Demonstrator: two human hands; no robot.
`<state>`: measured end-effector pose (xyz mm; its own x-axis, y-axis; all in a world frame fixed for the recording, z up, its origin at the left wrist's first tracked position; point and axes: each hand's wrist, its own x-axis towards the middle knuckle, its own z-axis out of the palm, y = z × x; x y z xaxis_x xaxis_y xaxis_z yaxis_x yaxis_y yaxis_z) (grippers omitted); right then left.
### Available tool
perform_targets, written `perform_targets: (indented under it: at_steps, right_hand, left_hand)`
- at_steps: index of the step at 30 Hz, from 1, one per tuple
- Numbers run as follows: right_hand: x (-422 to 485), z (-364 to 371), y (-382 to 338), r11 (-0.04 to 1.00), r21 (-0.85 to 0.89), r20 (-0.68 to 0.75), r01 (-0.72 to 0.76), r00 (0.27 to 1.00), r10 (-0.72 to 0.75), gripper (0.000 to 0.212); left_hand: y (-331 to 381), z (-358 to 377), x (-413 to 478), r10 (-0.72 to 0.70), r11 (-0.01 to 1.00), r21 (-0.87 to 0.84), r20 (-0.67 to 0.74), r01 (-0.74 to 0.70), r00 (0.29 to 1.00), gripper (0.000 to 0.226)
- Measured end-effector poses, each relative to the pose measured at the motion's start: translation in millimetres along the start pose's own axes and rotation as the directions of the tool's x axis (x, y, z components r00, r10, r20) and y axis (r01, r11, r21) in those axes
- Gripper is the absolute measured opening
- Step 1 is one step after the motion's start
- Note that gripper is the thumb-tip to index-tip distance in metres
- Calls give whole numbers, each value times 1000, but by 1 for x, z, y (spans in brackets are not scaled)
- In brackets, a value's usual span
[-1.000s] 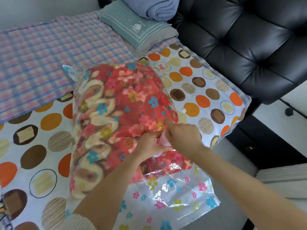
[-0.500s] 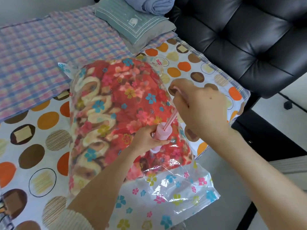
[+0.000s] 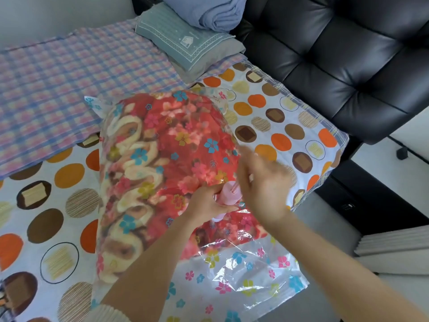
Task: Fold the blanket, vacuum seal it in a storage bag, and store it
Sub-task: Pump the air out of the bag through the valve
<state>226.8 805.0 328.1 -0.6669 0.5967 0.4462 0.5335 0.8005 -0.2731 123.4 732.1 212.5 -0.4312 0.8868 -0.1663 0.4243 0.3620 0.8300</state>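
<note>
On the dotted sheet, the soft blanket lies in its slippery storage bag, so hold the stiff pink pump, where your left hand curls around it; your right hand is too blurred to judge.

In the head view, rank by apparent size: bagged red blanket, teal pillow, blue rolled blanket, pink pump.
1. bagged red blanket
2. teal pillow
3. blue rolled blanket, cut off by the frame, so its place against the pillow is unsure
4. pink pump
</note>
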Motion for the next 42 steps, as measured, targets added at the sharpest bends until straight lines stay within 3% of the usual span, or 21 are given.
perform_targets:
  at_steps: [1,3,6,8,10,13,15,18,21,22,24,25,26,28,31,34,36,37,38,40,42]
  right_hand:
    - [-12,19,2,997,-72,153,5,988,6,39]
    - [-8,28,12,984,-150,203,96,977,-65,46]
    - [16,-13,3,986,-94,41,141,990,-137,12]
    - [31,-45,-9,997,-34,-147,65,987,-69,22]
    - [21,-37,-8,999,50,-171,22,985,-13,23]
    - [-19,15,-4,1000,-23,147,14,989,-10,19]
    - [-11,16,5,991,-119,158,63,987,-43,9]
    - [18,-30,-8,996,-42,-2,81,997,-81,24]
    - [25,-54,-18,999,45,-150,7,989,0,24]
    - [14,-38,-14,999,52,-120,-7,993,13,25]
    - [-17,4,-9,999,18,154,-38,987,35,24]
    - [-23,20,-5,998,-59,218,-23,975,35,26]
    - [-20,23,3,990,-142,205,22,979,7,24]
    - [-7,0,-1,989,-126,160,76,986,-55,15]
    - [23,-50,-13,995,-30,-138,93,986,-97,25]
    - [14,-32,-8,1000,-1,-77,-7,997,7,22]
    - [-16,8,-7,998,-57,187,-12,982,23,12]
    - [-25,24,0,994,-107,222,-2,975,26,16]
    - [-25,27,5,991,-128,219,34,976,-6,22]
    - [-12,7,-1,991,-93,161,94,984,-78,8]
    - [10,-27,-8,996,-49,-40,73,996,-75,20]
  left_hand:
    - [1,0,0,-8,1000,-10,0,8,1000,44]
    - [2,0,-1,-29,999,-33,11,29,1000,37]
    - [1,1,1,-12,999,-32,-31,11,999,51]
    - [-2,2,2,-4,1000,-12,-21,4,1000,57]
    - [-1,1,1,-3,1000,8,-19,3,1000,55]
    - [1,1,-5,5,1000,19,1,-5,1000,45]
    - [1,2,-8,7,1000,-5,-8,-7,1000,43]
    - [-1,3,-6,20,999,-40,-49,-22,999,53]
    - [-1,1,-3,21,1000,-13,-28,-21,999,55]
    - [0,0,-4,13,1000,0,-19,-13,1000,51]
    - [1,0,-7,11,1000,29,-4,-11,1000,41]
    - [1,1,-8,17,999,29,2,-17,1000,39]
    - [0,2,-8,18,1000,25,5,-19,1000,39]
    - [1,1,-8,19,1000,6,-22,-19,1000,44]
    - [-2,2,-4,32,999,9,-31,-32,999,56]
    - [-1,1,-3,20,1000,2,-22,-20,1000,52]
    - [0,2,-6,19,1000,11,-11,-19,1000,41]
    - [0,3,-8,20,1000,7,-7,-20,1000,37]
    - [-1,5,-9,20,1000,-4,-12,-20,1000,36]
    - [-3,4,-11,11,999,-41,-44,-13,999,42]
    - [-3,4,-7,7,999,-36,-42,-9,999,49]
